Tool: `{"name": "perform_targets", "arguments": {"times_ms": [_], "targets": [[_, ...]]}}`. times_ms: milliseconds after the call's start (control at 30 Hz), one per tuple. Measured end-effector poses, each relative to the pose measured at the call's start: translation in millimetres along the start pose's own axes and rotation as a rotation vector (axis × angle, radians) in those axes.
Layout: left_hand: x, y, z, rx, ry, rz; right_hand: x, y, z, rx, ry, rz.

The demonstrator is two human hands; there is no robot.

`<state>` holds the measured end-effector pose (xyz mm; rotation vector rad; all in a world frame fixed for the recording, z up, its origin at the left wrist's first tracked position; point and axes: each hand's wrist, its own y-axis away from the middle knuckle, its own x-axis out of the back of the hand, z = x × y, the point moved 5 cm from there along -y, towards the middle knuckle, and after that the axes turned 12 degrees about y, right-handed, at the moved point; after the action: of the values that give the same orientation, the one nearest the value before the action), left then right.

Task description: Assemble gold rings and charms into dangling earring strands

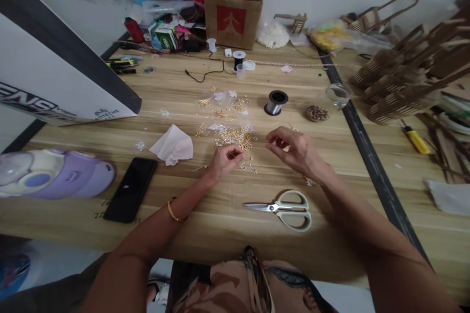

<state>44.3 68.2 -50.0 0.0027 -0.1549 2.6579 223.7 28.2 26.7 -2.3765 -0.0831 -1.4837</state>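
Observation:
My left hand (pixel 225 161) is closed, thumb and forefinger pinched together at the near edge of a pile of gold and silver beads (pixel 232 138). Whatever is in that pinch is too small to make out. To its right, my right hand (pixel 290 147) is raised a little over the table with its fingers curled and the tips together; what they hold cannot be made out. A short silver chain (pixel 249 166) lies just right of my left fingertips. Below the hands rest scissors with pale green handles (pixel 293 210), blades pointing left.
A wire spool (pixel 276 102) and a dish of dark beads (pixel 317 113) stand beyond my right hand. On the left are a tissue (pixel 172 145), a phone (pixel 131 189), a purple bottle (pixel 73 174) and a large box (pixel 62 58). Woven baskets (pixel 396 83) crowd the right.

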Motion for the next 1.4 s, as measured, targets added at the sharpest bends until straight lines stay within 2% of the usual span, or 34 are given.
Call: {"name": "perform_targets", "arguments": {"times_ms": [233,367,700,800,967,1033,1200,1400], "targets": [[-3.4,2.3,3.2,-0.030,-0.047,-0.012,-56.6,6.5,-14.3,-0.085,-0.368,-0.137],[-3.7,1.8,3.6,-0.024,-0.057,-0.015,-71.5,7.3,-10.4,-0.113,-0.500,-0.136],[-2.0,2.1,4.8,-0.041,-0.102,0.015,-70.0,6.4,-6.5,-0.075,-0.460,-0.110],[-2.9,2.5,6.7,-0.102,-0.221,-0.017,-70.4,5.2,-1.7,-0.068,-0.464,-0.090],[-8.4,5.7,11.9,-0.304,-0.590,-0.081,-73.7,2.7,13.6,-0.128,-0.539,-0.057],[-12.1,6.9,12.3,-0.344,-0.693,-0.117,-74.4,2.1,16.2,-0.143,-0.571,-0.065],[-20.8,7.2,10.0,-0.316,-0.818,-0.219,-72.5,1.2,12.9,-0.140,-0.620,-0.097],[-20.8,6.7,9.8,-0.328,-0.827,-0.242,-71.0,0.9,12.0,-0.156,-0.653,-0.091]]}}
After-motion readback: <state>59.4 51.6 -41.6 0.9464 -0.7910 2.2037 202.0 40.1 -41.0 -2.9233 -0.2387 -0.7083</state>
